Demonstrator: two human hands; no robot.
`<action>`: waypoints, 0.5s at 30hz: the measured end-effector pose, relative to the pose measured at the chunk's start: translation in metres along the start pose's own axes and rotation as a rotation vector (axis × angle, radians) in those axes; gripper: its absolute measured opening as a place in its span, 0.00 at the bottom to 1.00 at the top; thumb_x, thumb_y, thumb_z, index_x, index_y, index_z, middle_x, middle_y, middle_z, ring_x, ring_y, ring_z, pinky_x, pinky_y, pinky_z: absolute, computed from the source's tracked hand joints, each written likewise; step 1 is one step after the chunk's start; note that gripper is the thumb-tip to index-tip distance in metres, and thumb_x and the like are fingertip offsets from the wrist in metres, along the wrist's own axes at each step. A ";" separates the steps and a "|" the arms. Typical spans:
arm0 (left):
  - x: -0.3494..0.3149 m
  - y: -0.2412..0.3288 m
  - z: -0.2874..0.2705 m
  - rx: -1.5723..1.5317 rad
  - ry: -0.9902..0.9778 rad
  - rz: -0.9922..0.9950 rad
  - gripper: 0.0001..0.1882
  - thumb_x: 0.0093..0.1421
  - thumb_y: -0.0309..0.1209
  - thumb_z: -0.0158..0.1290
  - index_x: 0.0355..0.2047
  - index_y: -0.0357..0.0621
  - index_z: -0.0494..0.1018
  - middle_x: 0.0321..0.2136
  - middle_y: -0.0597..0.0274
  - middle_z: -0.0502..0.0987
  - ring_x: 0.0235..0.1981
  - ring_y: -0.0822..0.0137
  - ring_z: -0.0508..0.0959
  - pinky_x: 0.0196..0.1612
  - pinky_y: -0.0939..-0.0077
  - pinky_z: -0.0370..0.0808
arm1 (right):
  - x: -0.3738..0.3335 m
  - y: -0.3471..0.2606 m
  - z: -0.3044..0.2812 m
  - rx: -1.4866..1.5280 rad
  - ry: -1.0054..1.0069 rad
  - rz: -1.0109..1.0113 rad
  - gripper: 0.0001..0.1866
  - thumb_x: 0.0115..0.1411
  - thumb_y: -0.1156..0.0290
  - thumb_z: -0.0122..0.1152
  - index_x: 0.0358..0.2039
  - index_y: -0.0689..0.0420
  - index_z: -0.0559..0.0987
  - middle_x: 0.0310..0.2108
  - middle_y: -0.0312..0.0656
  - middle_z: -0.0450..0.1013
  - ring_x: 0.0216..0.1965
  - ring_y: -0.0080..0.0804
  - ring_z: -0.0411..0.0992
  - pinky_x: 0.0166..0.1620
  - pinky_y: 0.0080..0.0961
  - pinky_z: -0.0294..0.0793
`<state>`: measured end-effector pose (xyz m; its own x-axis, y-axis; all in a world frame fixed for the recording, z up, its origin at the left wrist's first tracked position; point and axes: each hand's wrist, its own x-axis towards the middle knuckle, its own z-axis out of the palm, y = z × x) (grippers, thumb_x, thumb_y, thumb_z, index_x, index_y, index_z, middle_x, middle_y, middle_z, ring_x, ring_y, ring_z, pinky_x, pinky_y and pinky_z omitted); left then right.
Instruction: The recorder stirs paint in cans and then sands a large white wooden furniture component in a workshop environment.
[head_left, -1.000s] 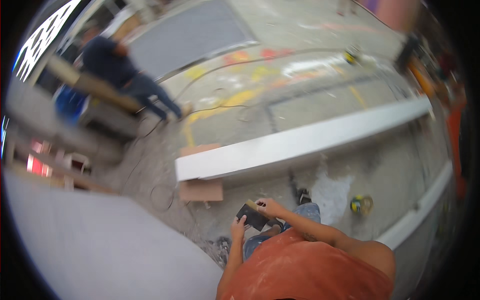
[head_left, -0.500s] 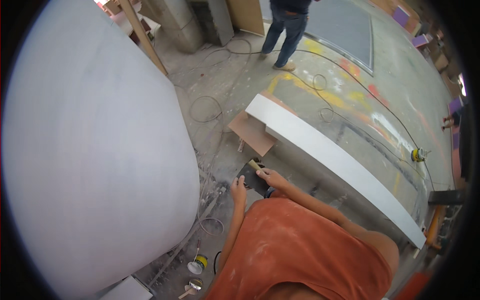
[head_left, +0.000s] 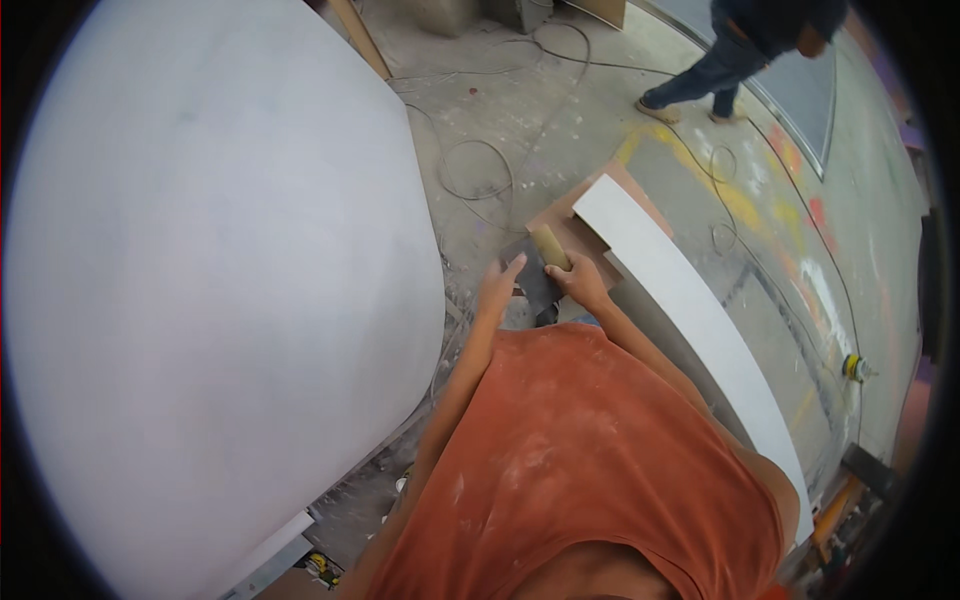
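Observation:
A dark grey sheet that looks like sandpaper (head_left: 538, 288) is stretched out in front of me. My left hand (head_left: 496, 288) pinches it along its left edge, thumb on top. In my right hand (head_left: 580, 279) is a tan block (head_left: 547, 246), gripped at its near end and overlapping the sheet's right side. Both hands are closed and close together, out past my orange shirt (head_left: 600, 420). The undersides of the sheet and block are hidden.
A large smooth white curved form (head_left: 230, 270) fills the left. To the right, a long white curved piece (head_left: 690, 290) lies partly over brown board (head_left: 580, 240). Cords (head_left: 480, 170) loop over the paint-stained floor. A person (head_left: 740, 60) walks at the far right.
My view has swung, so most of the scene sits further right. Both hands have moved farther out with the sheet and block. The other person has taken a step and turned.

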<state>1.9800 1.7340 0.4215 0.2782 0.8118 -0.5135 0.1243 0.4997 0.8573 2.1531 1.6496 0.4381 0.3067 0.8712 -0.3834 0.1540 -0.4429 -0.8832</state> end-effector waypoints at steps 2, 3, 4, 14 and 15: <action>0.019 0.014 0.004 0.112 0.014 0.029 0.18 0.64 0.41 0.56 0.37 0.33 0.75 0.26 0.63 0.74 0.25 0.68 0.76 0.24 0.73 0.71 | 0.029 -0.013 0.008 -0.233 0.071 -0.100 0.23 0.58 0.64 0.66 0.52 0.60 0.79 0.37 0.54 0.80 0.36 0.45 0.79 0.42 0.36 0.75; 0.027 0.019 0.009 0.181 0.035 -0.005 0.19 0.64 0.41 0.56 0.37 0.31 0.75 0.29 0.60 0.76 0.28 0.67 0.77 0.26 0.72 0.72 | 0.042 -0.017 0.011 -0.292 0.109 -0.176 0.22 0.58 0.65 0.65 0.51 0.61 0.78 0.38 0.56 0.78 0.38 0.50 0.78 0.43 0.39 0.75; 0.037 0.020 0.013 0.248 0.056 -0.040 0.21 0.64 0.41 0.57 0.37 0.29 0.74 0.31 0.57 0.77 0.30 0.65 0.78 0.28 0.70 0.72 | 0.055 -0.021 0.012 -0.351 0.145 -0.251 0.21 0.57 0.65 0.64 0.49 0.62 0.78 0.38 0.58 0.77 0.41 0.56 0.76 0.44 0.41 0.74; 0.229 0.003 -0.001 0.372 -0.027 -0.031 0.24 0.61 0.43 0.56 0.35 0.25 0.74 0.34 0.37 0.78 0.38 0.45 0.78 0.44 0.55 0.71 | 0.177 -0.053 0.003 -0.271 0.393 0.032 0.15 0.61 0.71 0.58 0.48 0.58 0.80 0.39 0.53 0.78 0.43 0.55 0.75 0.46 0.41 0.74; 0.251 0.008 0.004 0.387 -0.066 -0.030 0.24 0.61 0.43 0.56 0.35 0.25 0.74 0.34 0.37 0.78 0.38 0.45 0.78 0.44 0.55 0.71 | 0.191 -0.054 -0.004 -0.266 0.395 0.039 0.15 0.60 0.71 0.58 0.48 0.57 0.80 0.41 0.52 0.77 0.43 0.54 0.75 0.46 0.41 0.74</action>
<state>2.0551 1.9405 0.2991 0.3282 0.7710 -0.5458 0.4795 0.3618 0.7995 2.2068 1.8393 0.4132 0.6428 0.7283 -0.2376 0.3546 -0.5578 -0.7504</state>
